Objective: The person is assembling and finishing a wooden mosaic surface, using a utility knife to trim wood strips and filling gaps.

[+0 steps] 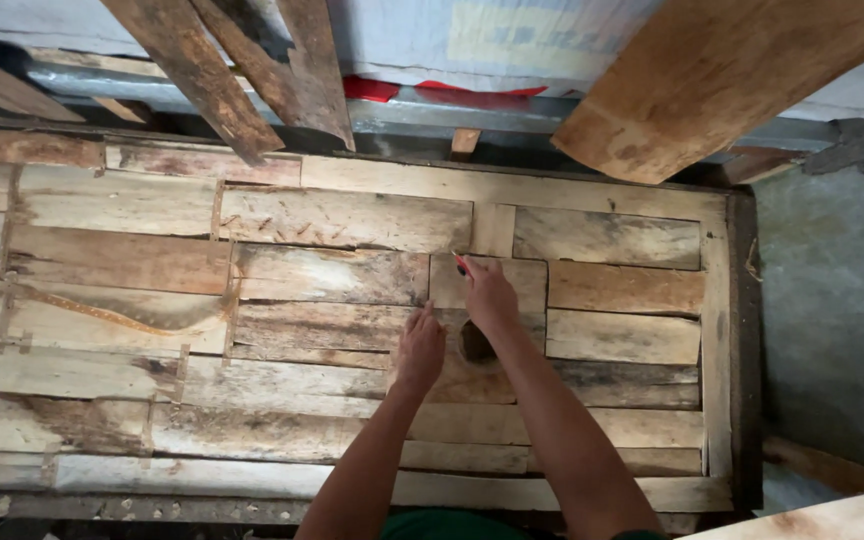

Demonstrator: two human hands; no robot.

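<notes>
Both hands work beside the dark knot hole [476, 343] in the patchwork plank panel [352, 300]: my left hand [420, 350] presses flat to steady it, my right hand [489, 295] pinches a red pencil [461, 265] just above.

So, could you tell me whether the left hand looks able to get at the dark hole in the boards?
Probably yes: the left hand rests flat beside the hole, with only bare board between them.

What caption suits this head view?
Right hand holds a red pencil on a patchwork wooden panel; left hand rests flat beside it.
</notes>
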